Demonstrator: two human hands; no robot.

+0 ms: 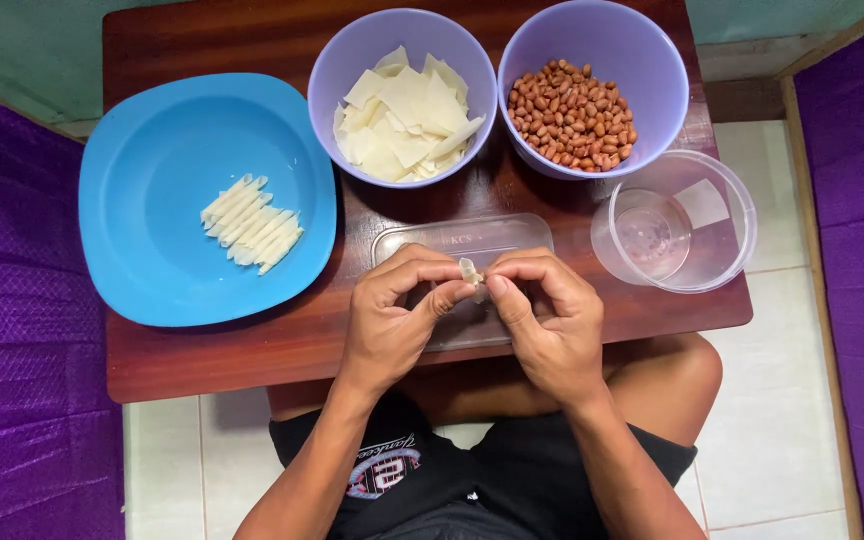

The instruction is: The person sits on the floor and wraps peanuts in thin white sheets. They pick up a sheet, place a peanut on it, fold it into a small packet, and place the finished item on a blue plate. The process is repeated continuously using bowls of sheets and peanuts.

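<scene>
Mostly hidden, small pale wrapper piece (470, 272) pinched between left hand (399, 312) and right hand (542, 315) above clear tray (452, 238)

Table (202, 360): glossy dark wood; blue plate (152, 150) & lilac bowls (347, 60): smooth plastic; tub (727, 200): clear plastic; wrapper (470, 272): matt, pale dough.

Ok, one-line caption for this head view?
Both hands, left hand and right hand, pinch a small wrapper above a low table with wrappers, peanuts and rolled pieces.

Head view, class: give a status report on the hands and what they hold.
Left hand and right hand pinch one small wrapper piece. Over clear tray. Nothing in the way.
</scene>
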